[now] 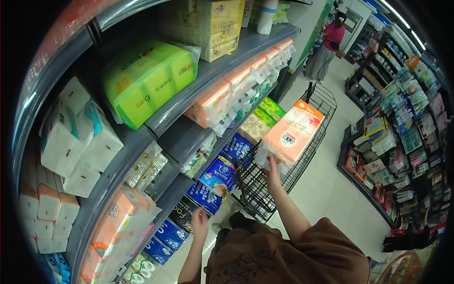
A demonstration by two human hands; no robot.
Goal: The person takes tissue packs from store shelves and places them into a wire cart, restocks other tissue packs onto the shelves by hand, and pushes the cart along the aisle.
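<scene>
My right hand (272, 173) grips the near end of a large orange pack of tissues (294, 135), its fingers on the clear wrap. The pack lies tilted over a black wire shopping cart (265, 191); whether it rests on the cart I cannot tell. My left hand (199, 220) hangs in the air beside the lower shelf, fingers loosely bent and apart, holding nothing. Nearest to it are blue Vinda packs (205, 194) and a dark pack (185, 212).
Grey shelves (177, 106) on the left carry a green tissue pack (149, 78), white tissue packs (78, 135) and orange packs (118, 232). A person (326, 47) stands farther up the tiled aisle (321, 194). Racks of packaged goods (402, 137) line the right side.
</scene>
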